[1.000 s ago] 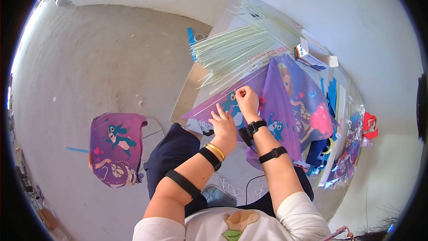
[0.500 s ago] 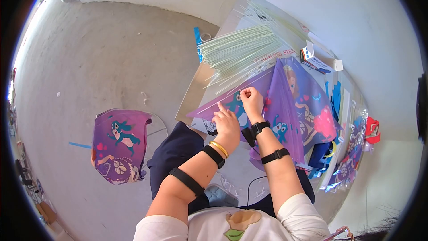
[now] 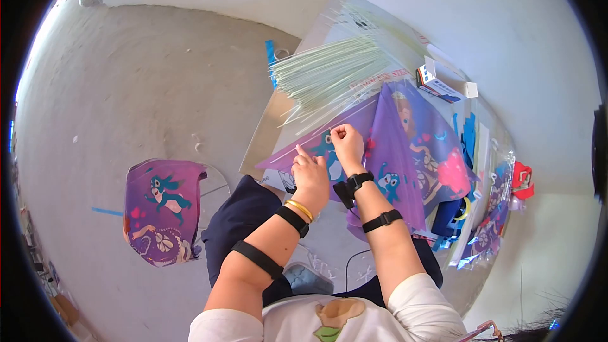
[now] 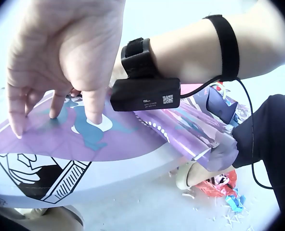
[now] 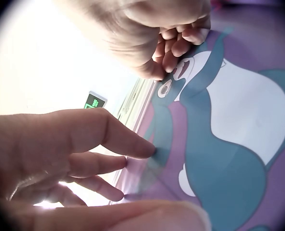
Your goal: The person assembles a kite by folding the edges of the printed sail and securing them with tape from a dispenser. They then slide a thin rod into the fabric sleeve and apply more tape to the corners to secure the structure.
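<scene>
A thin purple kite sail [image 3: 288, 157] with a blue cartoon animal printed on it lies spread in front of me, its pointed end to the left. A thin pale rod lies along its far edge. My left hand [image 3: 311, 180] rests on the sail near that edge; its fingertips touch the printed surface in the left wrist view. Just to the right, my right hand [image 3: 348, 149] has its fingers curled and pinches the sail's edge at the animal's head. In the right wrist view the right thumb and fingertips [image 5: 169, 60] meet at this edge beside the printed eye.
Beyond the sail lies a bundle of pale thin rods [image 3: 329, 69]. An opened small box [image 3: 443, 85] stands at the back right, with blue strips [image 3: 468, 136] nearer. A red bag [image 3: 522, 180] is at far right. More purple printed cloth [image 3: 171, 199] hangs over a stool at left.
My left hand has slid slightly left along the sail's edge, its fingers drawn closer together. My right hand stays at almost the same spot on the edge. The head view swayed a little.
</scene>
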The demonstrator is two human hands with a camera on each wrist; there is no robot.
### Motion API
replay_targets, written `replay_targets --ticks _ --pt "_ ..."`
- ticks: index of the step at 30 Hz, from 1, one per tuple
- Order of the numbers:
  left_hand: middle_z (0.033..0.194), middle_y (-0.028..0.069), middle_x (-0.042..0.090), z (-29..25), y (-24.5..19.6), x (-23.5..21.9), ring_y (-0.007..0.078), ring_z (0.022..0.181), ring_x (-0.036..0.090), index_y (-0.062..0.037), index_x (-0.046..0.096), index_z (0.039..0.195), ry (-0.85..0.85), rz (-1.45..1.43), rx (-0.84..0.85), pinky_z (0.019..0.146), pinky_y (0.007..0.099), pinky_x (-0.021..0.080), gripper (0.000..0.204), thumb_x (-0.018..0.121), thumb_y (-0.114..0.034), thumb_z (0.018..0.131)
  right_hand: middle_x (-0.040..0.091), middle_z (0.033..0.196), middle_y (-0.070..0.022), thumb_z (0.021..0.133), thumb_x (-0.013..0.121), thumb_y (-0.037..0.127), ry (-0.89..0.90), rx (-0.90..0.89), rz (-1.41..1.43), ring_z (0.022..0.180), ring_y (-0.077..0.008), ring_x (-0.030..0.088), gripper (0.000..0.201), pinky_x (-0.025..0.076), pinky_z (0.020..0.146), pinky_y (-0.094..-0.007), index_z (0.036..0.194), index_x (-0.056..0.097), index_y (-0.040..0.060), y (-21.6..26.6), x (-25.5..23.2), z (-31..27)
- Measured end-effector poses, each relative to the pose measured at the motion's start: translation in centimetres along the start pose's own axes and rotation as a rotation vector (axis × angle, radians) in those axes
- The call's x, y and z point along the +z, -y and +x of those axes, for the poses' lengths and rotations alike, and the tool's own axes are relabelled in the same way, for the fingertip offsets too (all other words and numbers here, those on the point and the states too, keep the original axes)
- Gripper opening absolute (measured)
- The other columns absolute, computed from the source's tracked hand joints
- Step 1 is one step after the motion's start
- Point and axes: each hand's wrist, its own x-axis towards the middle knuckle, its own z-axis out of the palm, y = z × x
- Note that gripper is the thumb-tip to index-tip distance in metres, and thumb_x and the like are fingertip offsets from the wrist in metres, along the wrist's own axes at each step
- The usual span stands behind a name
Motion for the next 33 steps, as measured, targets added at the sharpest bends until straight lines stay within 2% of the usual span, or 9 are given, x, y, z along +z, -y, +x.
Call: replay_targets --ticks 8,13,16,26,28,33 --pt "0.15 0.0386 0.029 0.3 -0.1 0.7 0.0375 0.111 0.054 -0.0071 0.047 0.137 -0.029 -0.005 -0.001 0.073 0.0381 0.05 0.053 0.058 -0.025 0.089 0.068 0.073 -0.0043 0.081 0.07 0.023 0.005 0.027 0.006 0.069 -0.0248 0.067 0.013 0.052 0.061 -0.0394 0.078 0.067 0.011 -0.1 0.2 0.1" --pt "0.15 0.0378 0.029 0.1 -0.2 0.2 0.0386 0.112 0.054 -0.0075 0.047 0.138 -0.025 -0.023 -0.007 0.075 0.0415 0.05 0.052 0.057 -0.026 0.09 0.068 0.073 -0.0051 0.081 0.071 0.024 0.009 0.033 -0.021 0.068 -0.0257 0.067 0.014 0.052 0.061 -0.0401 0.078 0.067 0.011 0.1 -0.1 0.1" --pt "0.151 0.0369 0.028 -0.1 -0.2 -0.2 0.0392 0.113 0.053 -0.0084 0.047 0.138 -0.01 -0.002 -0.019 0.075 0.0422 0.049 0.049 0.054 -0.025 0.092 0.07 0.073 -0.0066 0.081 0.072 0.026 -0.03 -0.039 -0.008 0.068 -0.0273 0.068 0.016 0.052 0.06 -0.041 0.078 0.067 0.0108 0.1 -0.1 0.0" --pt "0.151 0.0365 0.028 -0.1 -0.2 -0.4 0.0368 0.111 0.055 -0.008 0.047 0.138 0.008 0.013 -0.008 0.076 0.0403 0.048 0.052 0.056 -0.027 0.091 0.069 0.073 -0.0043 0.081 0.072 0.026 0.012 0.013 0.018 0.067 -0.0239 0.068 0.017 0.053 0.061 -0.0386 0.08 0.066 0.0101 0.2 -0.1 0.1" --pt "0.148 0.0407 0.028 -0.2 -0.3 -0.1 0.0346 0.115 0.054 -0.0045 0.049 0.131 -0.026 0.013 -0.033 0.09 0.036 0.047 0.067 0.072 -0.043 0.081 0.069 0.072 -0.0044 0.081 0.072 0.026 0.0 0.013 0.034 0.067 -0.0239 0.068 0.017 0.053 0.061 -0.0387 0.08 0.066 0.0101 0.2 -0.1 0.0" --pt "0.148 0.0412 0.028 -0.3 -0.2 -0.4 0.0361 0.117 0.053 -0.0027 0.048 0.13 -0.027 -0.006 -0.01 0.092 0.0372 0.047 0.069 0.072 -0.044 0.081 0.069 0.073 -0.0051 0.081 0.072 0.026 0.0 -0.003 0.03 0.068 -0.0241 0.068 0.017 0.053 0.061 -0.0386 0.079 0.066 0.01 0.2 -0.2 0.0"
